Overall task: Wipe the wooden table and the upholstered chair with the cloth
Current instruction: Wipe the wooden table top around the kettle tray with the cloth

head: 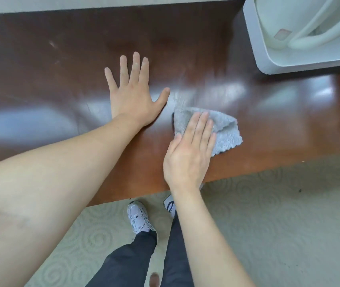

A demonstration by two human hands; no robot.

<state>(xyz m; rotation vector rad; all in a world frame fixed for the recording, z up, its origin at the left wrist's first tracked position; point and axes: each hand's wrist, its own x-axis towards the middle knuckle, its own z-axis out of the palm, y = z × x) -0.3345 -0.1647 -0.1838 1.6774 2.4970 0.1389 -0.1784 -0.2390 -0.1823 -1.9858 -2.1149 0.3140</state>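
Observation:
A glossy dark brown wooden table (61, 65) fills the upper half of the head view. On it, near the front edge, lies a crumpled grey cloth (225, 131). My right hand (189, 154) presses flat on the cloth's left part, fingers stretched over it. My left hand (132, 94) rests flat on the bare table just left of the cloth, fingers spread, holding nothing. No upholstered chair is in view.
A white tray (268, 61) holding a white kettle (293, 21) stands on the table's far right corner. Below the table edge lies a pale patterned carpet (278, 224), with my legs and white shoes (139, 217) close to the table.

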